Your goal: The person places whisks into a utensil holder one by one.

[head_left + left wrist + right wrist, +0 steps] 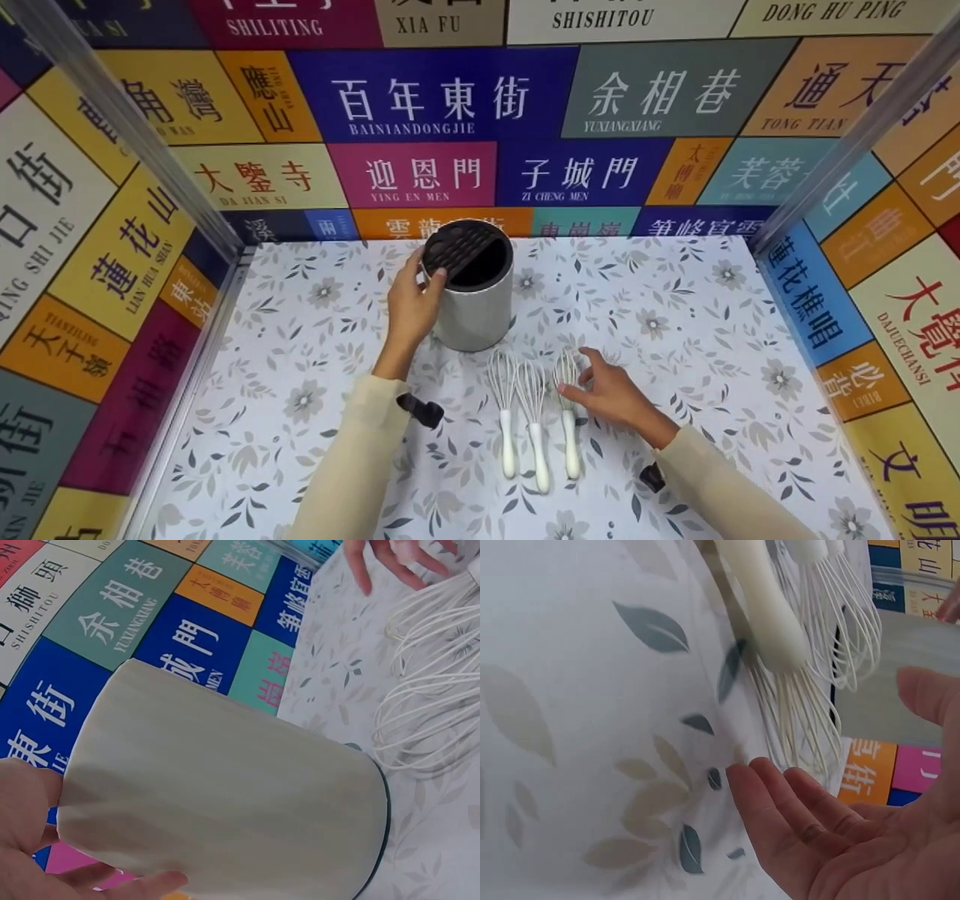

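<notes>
A round grey utensil holder (476,319) with a black slotted top and one larger opening stands upright towards the back. My left hand (411,304) grips it at the upper left, thumb at the rim and fingers along its side. Three whisks with white handles lie side by side in front of it: a left whisk (507,431), a middle whisk (537,446) and a right whisk (570,439). Beside the right whisk's wire end, my right hand (611,391) has thumb and fingers spread apart. In the right wrist view its fingertips (742,780) are close to the wires.
Everything stands on a white tabletop with a grey leaf and flower print (307,401). Panels with colourful street-name signs (427,97) rise behind and at both sides. Metal posts (127,112) mark the back corners. Both wrists wear dark straps (421,410).
</notes>
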`<state>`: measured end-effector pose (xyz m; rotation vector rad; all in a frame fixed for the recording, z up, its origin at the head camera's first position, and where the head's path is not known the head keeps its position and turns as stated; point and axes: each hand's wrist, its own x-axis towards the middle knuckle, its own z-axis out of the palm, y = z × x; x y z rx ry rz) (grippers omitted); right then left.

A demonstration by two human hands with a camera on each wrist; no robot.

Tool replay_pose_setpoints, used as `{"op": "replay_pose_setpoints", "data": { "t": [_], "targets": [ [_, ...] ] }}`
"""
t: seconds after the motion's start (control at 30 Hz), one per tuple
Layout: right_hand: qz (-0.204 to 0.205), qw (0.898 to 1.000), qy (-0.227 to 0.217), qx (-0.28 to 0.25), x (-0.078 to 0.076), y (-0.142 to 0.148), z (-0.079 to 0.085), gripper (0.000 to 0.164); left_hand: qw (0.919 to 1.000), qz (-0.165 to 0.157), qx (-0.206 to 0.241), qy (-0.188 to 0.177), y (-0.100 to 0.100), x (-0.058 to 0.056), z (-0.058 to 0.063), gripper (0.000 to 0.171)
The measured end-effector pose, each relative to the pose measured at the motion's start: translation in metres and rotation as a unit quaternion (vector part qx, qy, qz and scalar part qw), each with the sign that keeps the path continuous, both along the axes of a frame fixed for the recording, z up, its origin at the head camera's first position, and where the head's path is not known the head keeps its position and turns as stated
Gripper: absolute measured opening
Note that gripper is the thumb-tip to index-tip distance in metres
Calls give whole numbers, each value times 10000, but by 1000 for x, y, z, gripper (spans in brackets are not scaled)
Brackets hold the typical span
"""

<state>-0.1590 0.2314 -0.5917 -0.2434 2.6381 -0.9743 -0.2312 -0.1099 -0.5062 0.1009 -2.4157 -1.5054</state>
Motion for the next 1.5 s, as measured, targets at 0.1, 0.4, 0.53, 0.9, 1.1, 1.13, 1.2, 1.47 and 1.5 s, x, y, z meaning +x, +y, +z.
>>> {"op": "replay_pose_setpoints", "data": {
  "t": [0.1,0.4,0.53,0.9,1.1,1.13,1.2,1.47,1.5],
  "targets": [
    [-43,10000,46,28,6,-4,-6,91,10000,20,-38,86,0,0,-3,55],
    [-428,9980,-153,-447,21,-18,-14,92,9999,120,-23,84,-1,0,-5,55],
    [-600,9962,-329,-530,26,-23,-17,87,9999,150,31,24,-1,-1,-5,55],
    [-817,9923,-644,-666,28,-27,-18,60,9996,159,212,-68,-1,-1,-6,56],
    [-888,9891,-772,-883,26,-25,-17,60,9995,173,242,-37,-1,-1,-7,55],
    [-890,9887,-779,-917,26,-25,-16,60,9996,177,232,-21,-1,-1,-7,55],
    [-870,9889,-761,-938,25,-24,-15,60,9996,183,228,-5,-1,-1,-7,55],
    [-862,9884,-777,-982,16,-23,-4,63,9995,142,290,9,-1,-1,-9,56],
    [-891,9878,-778,-1014,14,-23,-2,63,9995,141,285,10,-1,-1,-9,56]
  ]
}}
